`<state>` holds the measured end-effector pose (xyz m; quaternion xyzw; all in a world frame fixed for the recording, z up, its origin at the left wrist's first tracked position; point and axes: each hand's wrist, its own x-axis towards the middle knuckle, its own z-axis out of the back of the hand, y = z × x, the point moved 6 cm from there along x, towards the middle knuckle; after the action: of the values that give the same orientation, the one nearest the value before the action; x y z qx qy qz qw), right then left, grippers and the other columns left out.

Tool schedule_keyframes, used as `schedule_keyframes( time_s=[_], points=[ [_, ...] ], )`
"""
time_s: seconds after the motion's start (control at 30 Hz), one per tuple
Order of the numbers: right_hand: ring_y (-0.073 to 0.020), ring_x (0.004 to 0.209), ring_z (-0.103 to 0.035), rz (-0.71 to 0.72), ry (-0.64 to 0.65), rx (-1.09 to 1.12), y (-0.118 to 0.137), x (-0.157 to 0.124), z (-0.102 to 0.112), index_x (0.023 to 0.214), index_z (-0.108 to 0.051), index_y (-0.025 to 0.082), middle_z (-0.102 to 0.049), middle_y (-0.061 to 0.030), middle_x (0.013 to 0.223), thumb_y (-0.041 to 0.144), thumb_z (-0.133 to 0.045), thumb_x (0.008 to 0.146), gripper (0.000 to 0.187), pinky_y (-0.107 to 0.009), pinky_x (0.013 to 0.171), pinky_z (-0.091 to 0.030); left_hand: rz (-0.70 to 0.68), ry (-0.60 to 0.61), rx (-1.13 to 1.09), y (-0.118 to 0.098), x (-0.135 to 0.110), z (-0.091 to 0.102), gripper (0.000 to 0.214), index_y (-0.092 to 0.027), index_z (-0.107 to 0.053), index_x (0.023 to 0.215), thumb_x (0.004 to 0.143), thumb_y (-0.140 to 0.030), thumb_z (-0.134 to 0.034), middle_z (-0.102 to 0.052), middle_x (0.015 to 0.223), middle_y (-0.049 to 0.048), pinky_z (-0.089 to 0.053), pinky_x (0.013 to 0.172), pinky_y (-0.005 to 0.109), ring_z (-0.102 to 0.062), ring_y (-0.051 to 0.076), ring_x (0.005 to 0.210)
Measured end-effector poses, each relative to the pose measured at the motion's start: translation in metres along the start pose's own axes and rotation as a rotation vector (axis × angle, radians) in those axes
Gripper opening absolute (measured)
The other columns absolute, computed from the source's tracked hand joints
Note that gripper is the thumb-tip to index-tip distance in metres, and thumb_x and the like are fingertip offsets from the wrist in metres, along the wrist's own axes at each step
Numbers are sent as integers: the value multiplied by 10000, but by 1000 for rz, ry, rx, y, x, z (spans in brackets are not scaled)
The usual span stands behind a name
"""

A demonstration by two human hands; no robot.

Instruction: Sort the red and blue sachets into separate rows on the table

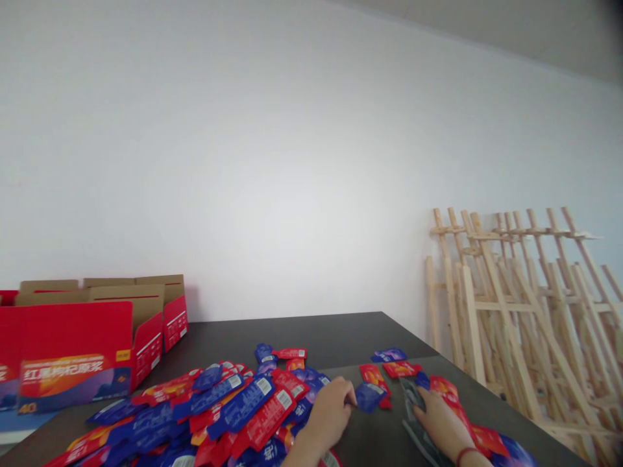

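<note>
Left grip (329,407) pinches blue sachet (368,396); right hand (439,420) lies flat beside it.

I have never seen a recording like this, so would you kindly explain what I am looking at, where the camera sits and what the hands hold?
There is no machine here: a person works with two bare hands, and the one picture comes from a camera worn on the head, looking forward and down. On the dark table lies a pile of red and blue packets, with red cardboard boxes at the left and wooden easels stacked by the wall at the right. The left hand seems to pinch one blue packet by its edge with its fingers. The right hand lies flat on a dark grey packet.
</note>
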<state>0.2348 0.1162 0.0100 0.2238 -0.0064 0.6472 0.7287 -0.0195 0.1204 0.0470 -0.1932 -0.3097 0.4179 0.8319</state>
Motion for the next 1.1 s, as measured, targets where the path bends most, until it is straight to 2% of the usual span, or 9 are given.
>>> schedule_keyframes(
  time_s=[0.13,0.23,0.3,0.4,0.57,0.73,0.9,1.0,1.1],
  points=[
    [-214,1028,-597,123,5,90,47,-9,14,1176,-557,210,-577,-105,1170,255,-412,824,383,-303,864,-426,-169,169,180,-7,-6,-7,235,-211,-623,778,697,-44,-478,-639,912,5,-420,780,217,-585,140,863],
    [-179,1008,-589,345,132,141,102,-29,-5,1085,-594,220,-583,-72,1122,195,-456,759,356,-254,860,-420,-225,234,195,-4,-9,-23,227,-213,-652,798,735,-68,-488,-658,931,11,-429,754,204,-599,139,851],
    [-185,1018,-579,366,156,104,122,-37,-21,997,-613,203,-591,-82,1089,145,-456,722,322,-253,864,-417,-230,249,225,0,-10,-30,209,-208,-666,785,750,-87,-499,-667,918,16,-433,726,203,-606,141,827],
    [-208,1075,-555,318,141,41,117,-36,-39,1017,-613,196,-582,-102,1131,126,-459,716,346,-273,891,-413,-202,274,276,5,-10,-34,196,-197,-675,745,738,-85,-515,-679,883,18,-435,696,203,-612,138,783],
    [-238,1076,-573,151,121,-68,60,-16,-41,1172,-571,191,-553,-127,1211,110,-439,733,465,-319,859,-447,-148,254,199,-1,-9,-20,255,-213,-680,793,712,-65,-489,-703,875,-3,-441,788,213,-630,139,844],
    [-235,1199,-506,230,206,-56,45,1,-37,1365,-403,145,-363,-153,1449,72,-500,608,766,-306,928,-416,-23,-30,37,-15,-11,45,228,-222,-648,867,776,-132,-459,-712,927,-4,-449,822,242,-638,152,905],
    [-273,1126,-559,285,343,-35,57,10,-36,1180,-598,169,-618,-122,1212,149,-544,596,586,-350,945,-396,14,-349,88,-16,-41,143,215,-230,-609,905,846,-201,-405,-697,1030,10,-446,897,278,-628,158,987],
    [-247,998,-619,401,401,82,72,0,-29,1012,-672,210,-697,-56,1040,166,-526,593,446,-311,854,-432,21,-411,203,3,-72,182,210,-237,-582,899,826,-198,-389,-677,1087,4,-436,939,299,-607,162,1045],
    [-195,864,-644,503,487,331,85,-16,-20,960,-674,201,-715,-14,917,171,-477,612,402,-252,754,-446,92,-383,303,42,-105,195,220,-246,-580,923,826,-222,-383,-683,1051,5,-460,907,315,-625,178,999]
  ],
)
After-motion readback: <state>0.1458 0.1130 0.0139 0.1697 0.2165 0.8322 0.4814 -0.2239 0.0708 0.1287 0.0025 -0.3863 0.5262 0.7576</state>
